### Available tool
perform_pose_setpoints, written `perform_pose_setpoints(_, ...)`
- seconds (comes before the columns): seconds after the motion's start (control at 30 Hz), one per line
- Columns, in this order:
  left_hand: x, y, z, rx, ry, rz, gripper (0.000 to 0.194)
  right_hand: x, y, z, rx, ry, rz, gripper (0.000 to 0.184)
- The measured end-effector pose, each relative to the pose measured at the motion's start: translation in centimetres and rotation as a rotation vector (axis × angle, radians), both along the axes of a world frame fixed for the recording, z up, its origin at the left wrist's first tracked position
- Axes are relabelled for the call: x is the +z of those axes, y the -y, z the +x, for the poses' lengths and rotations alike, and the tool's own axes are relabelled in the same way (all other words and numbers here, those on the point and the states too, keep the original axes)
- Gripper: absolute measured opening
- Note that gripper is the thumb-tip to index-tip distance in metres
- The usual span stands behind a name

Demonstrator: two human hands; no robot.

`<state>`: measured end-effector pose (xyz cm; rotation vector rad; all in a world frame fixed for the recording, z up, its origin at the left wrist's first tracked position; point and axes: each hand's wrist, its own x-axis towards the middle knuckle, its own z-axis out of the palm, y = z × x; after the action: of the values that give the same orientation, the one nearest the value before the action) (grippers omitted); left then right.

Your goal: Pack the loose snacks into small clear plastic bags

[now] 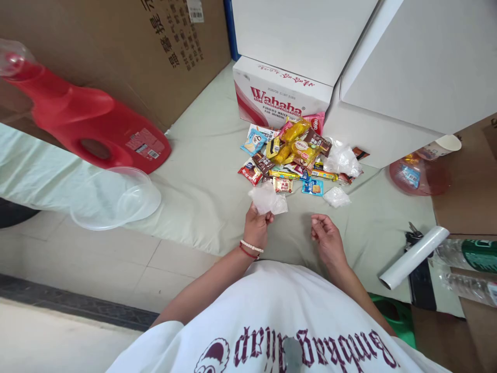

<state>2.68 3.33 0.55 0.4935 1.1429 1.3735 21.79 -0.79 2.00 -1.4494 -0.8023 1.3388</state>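
Observation:
My left hand (257, 227) pinches a small clear plastic bag (267, 199) and holds it up just in front of a pile of wrapped snacks (295, 155) on the pale green sheet (202, 191). My right hand (327, 240) hovers to the right of it, palm up, fingers loosely curled, with nothing visible in them. A second crumpled clear bag (336, 197) lies on the sheet beyond my right hand, and a larger one (342, 159) rests at the pile's right edge.
A red detergent jug (85, 124) lies at the left beside a clear plastic bowl (116, 199). A Wahaha carton (279, 96) and white boxes (411, 72) stand behind the snacks. A white roll (413, 257), keys, bottles (469, 254) and a paper cup (442, 147) lie right.

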Motion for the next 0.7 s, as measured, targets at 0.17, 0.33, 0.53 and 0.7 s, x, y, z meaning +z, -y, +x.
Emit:
perform_pose_setpoints(0.17, 0.1, 1.4, 0.2, -0.056, -0.479, 0.164, 0.020, 1.5, 0.7, -1.5, -0.002, 0.281, 0.348, 0.042)
perform_pose_setpoints(0.33, 1.4, 2.7, -0.2, -0.190, -0.758, 0.265, 0.016, 2.4, -0.4, -3.4, 0.185, 0.496, 0.424, 0.054)
perform_pose_setpoints(0.53, 0.9, 2.0, -0.4, -0.167, -0.408, 0.195, 0.022, -0.5, -1.0, -2.3, 0.264, 0.328, 0.166, 0.020)
perform_pose_setpoints(0.7, -0.4, 1.1, -0.1, -0.157, -0.318, 0.088, 0.027, -0.5, -1.0, -1.6, 0.206, 0.492, 0.288, 0.014)
